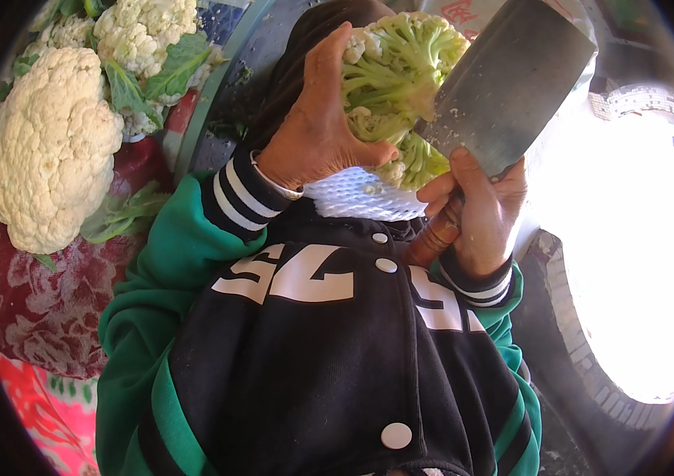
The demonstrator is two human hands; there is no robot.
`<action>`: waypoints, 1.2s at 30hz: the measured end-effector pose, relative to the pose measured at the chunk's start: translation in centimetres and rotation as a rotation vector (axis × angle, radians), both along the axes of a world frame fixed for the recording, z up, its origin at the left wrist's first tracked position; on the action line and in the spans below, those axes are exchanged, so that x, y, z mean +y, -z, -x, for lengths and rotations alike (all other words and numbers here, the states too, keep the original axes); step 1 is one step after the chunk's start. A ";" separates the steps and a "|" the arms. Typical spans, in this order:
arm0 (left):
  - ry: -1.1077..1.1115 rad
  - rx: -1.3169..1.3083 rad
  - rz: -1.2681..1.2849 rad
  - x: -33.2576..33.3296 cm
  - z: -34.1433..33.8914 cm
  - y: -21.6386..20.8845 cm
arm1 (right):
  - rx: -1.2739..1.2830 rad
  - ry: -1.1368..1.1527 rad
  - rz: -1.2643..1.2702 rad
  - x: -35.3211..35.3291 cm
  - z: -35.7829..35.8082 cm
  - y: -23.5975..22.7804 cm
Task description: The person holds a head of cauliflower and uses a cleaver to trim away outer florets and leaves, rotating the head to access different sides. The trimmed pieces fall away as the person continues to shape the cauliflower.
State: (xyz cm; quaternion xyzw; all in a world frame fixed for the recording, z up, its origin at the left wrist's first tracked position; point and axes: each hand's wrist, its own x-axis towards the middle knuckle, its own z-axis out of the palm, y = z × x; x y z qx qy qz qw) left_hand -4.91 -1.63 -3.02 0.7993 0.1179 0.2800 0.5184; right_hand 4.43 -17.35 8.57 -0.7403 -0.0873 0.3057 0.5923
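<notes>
My left hand [317, 127] grips a cauliflower head [396, 75] held stem side up in front of my chest, its pale green stalks facing me. My right hand [484, 210] is closed on the brown wooden handle of a broad steel cleaver [508, 79]. The blade's edge rests against the right side of the cauliflower's stalks, with small crumbs stuck to the metal. A white foam net sleeve [361, 198] lies just below the cauliflower, against my black and green jacket.
At the left, a large white cauliflower [51, 147] and another with green leaves [142, 40] lie on a red flowered cloth [27, 301]. A blue-grey rim [214, 95] runs beside them. A brightly lit round opening [631, 262] lies at the right.
</notes>
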 end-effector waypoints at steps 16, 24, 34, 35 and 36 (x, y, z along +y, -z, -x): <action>0.074 0.005 0.581 -0.8 0.0 0.0 | 0.081 -0.070 0.026 -0.7 -1.6 -0.9; -0.014 0.057 0.162 -0.6 0.3 -0.2 | 0.128 -0.105 0.003 -0.2 -2.5 -0.5; -0.036 0.053 0.212 -0.9 0.2 0.0 | 0.115 -0.150 0.092 -0.5 -3.0 -0.9; -0.033 0.064 0.222 -1.0 0.3 -0.1 | 0.109 -0.220 0.076 -0.5 -3.3 -1.3; -0.031 0.075 0.232 -1.0 0.3 -0.2 | 0.097 -0.246 0.110 -0.5 -3.6 -1.7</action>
